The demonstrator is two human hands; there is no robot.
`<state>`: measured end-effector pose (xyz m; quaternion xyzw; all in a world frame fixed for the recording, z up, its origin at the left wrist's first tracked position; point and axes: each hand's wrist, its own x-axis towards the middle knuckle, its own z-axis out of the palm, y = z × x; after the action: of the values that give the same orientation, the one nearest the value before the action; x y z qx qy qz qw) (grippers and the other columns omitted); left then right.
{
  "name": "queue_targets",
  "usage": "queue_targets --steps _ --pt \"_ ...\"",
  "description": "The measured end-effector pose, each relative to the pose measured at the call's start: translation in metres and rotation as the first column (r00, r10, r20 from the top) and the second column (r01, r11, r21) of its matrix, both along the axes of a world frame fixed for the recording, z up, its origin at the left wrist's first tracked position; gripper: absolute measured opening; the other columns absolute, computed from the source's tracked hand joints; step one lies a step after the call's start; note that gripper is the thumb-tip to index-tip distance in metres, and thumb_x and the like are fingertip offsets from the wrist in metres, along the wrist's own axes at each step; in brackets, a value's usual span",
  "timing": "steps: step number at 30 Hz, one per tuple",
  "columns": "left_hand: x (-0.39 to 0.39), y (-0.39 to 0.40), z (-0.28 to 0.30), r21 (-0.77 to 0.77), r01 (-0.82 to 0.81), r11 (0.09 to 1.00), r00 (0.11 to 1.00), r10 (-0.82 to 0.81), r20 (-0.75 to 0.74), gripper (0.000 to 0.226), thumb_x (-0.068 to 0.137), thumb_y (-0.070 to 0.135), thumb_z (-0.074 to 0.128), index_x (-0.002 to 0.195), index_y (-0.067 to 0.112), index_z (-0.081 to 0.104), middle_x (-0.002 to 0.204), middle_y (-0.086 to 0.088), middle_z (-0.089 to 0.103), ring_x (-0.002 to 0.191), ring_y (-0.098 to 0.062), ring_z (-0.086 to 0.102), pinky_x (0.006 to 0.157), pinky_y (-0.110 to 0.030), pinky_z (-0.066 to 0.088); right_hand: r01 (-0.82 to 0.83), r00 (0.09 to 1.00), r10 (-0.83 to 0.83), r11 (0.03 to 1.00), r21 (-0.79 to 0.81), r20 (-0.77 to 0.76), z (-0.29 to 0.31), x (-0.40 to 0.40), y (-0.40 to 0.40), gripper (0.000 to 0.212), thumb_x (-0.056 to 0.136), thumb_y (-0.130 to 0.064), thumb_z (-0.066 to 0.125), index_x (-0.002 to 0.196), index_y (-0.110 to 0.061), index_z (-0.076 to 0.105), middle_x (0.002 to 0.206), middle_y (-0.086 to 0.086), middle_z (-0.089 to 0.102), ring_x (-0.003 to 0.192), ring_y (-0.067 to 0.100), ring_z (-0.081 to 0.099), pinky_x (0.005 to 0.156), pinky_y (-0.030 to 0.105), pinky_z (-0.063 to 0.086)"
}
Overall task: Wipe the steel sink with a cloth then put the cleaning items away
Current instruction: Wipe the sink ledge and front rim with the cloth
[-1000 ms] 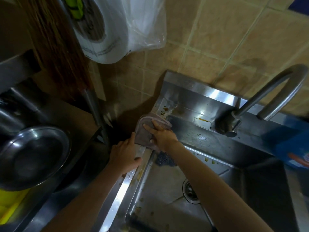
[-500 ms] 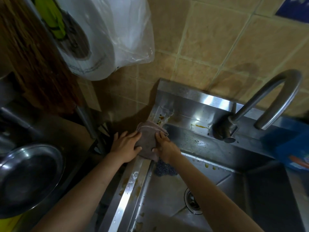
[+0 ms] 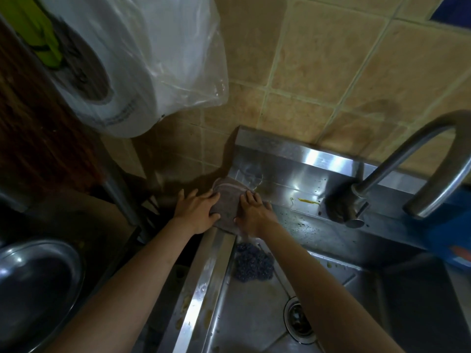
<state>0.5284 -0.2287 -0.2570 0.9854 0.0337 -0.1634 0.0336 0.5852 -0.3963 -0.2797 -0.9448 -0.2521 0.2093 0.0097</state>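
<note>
sink (image 3: 254, 314): steel, wet, stained; tiled wall (image 3: 331, 72) behind
cloth (image 3: 229, 197): pressed flat at sink's back-left corner by left hand (image 3: 197, 211) and right hand (image 3: 253, 212), fingers straight
faucet (image 3: 397, 179): cut off at the right

cloth (image 3: 228, 200) on sink (image 3: 209, 271) corner, scrubber (image 3: 252, 263) in basin, faucet (image 3: 397, 174) right

Both hands, left (image 3: 197, 210) and right (image 3: 252, 212), press flat on a grey cloth (image 3: 228, 200) at the steel sink's (image 3: 285, 154) back left corner, near the tap (image 3: 397, 174).

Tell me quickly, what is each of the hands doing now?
Left hand: open, flat on the cloth.
Right hand: open, pressing the same cloth.
</note>
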Motion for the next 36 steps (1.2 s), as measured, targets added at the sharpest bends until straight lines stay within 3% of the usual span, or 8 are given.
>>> queue_targets --steps 8,12,14,20,28,36 --pt "0.029 -0.003 0.001 0.0 0.006 1.0 1.0 -0.006 -0.007 0.065 0.094 0.054 0.037 0.15 0.034 0.011 0.159 0.009 0.009 0.143 -0.031 0.014 0.114 -0.054 0.01 0.036 0.999 -0.035 0.999 -0.031 0.032 0.002 0.034 -0.002 0.073 0.095 -0.048 0.039 0.152 -0.017 0.006 0.16 0.003 0.0 0.147 0.026 0.001 0.116 0.05 0.007" --pt "0.034 -0.002 0.001 -0.009 0.049 0.999 0.998 -0.049 0.027 0.065 0.095 0.053 0.037 0.15 0.031 0.011 0.159 0.009 0.004 0.144 -0.028 0.011 0.115 -0.052 0.008 -0.031 0.995 0.029 0.999 0.017 0.092 0.0 0.021 0.003 0.066 0.097 -0.037 0.036 0.152 -0.015 0.008 0.16 0.002 0.004 0.147 0.022 0.003 0.118 0.045 0.005" --pt "0.037 -0.001 0.001 -0.026 0.054 0.998 0.998 -0.053 0.025 0.064 0.096 0.052 0.034 0.151 0.032 0.007 0.159 0.01 0.003 0.144 -0.027 0.011 0.115 -0.052 0.006 -0.019 0.999 0.018 0.999 0.049 0.038 -0.004 0.016 0.004 0.062 0.1 -0.033 0.031 0.153 -0.016 0.004 0.161 0.0 0.002 0.148 0.018 0.003 0.118 0.044 0.003" --pt "0.047 -0.001 0.0 0.015 0.095 0.995 0.995 -0.094 -0.029 0.068 0.095 0.057 0.032 0.151 0.031 0.003 0.159 0.01 0.001 0.145 -0.027 0.008 0.115 -0.053 0.002 0.032 0.999 -0.034 0.997 0.073 0.021 -0.004 0.024 0.0 0.064 0.099 -0.042 0.029 0.153 -0.018 0.004 0.161 -0.005 0.002 0.148 0.016 0.002 0.117 0.049 0.001" --pt "0.064 -0.019 -0.007 0.04 0.128 0.991 0.991 -0.129 0.029 0.075 0.091 0.06 0.038 0.151 0.029 0.006 0.16 0.007 -0.005 0.146 -0.027 0.004 0.114 -0.054 0.001 0.058 0.997 -0.062 0.997 0.06 0.056 -0.01 0.042 -0.022 0.066 0.097 -0.047 0.032 0.152 -0.022 0.005 0.16 -0.006 0.002 0.148 0.015 0.004 0.117 0.05 0.009" --pt "0.068 -0.033 -0.007 0.05 0.16 0.986 0.984 -0.163 0.073 0.069 0.093 0.056 0.038 0.15 0.03 0.012 0.159 0.009 0.002 0.146 -0.026 0.001 0.114 -0.055 -0.002 0.093 0.993 -0.097 0.994 0.049 0.068 -0.01 0.042 -0.039 0.066 0.096 -0.049 0.033 0.152 -0.023 0.008 0.16 -0.006 0.004 0.147 0.015 0.006 0.116 0.052 0.006"
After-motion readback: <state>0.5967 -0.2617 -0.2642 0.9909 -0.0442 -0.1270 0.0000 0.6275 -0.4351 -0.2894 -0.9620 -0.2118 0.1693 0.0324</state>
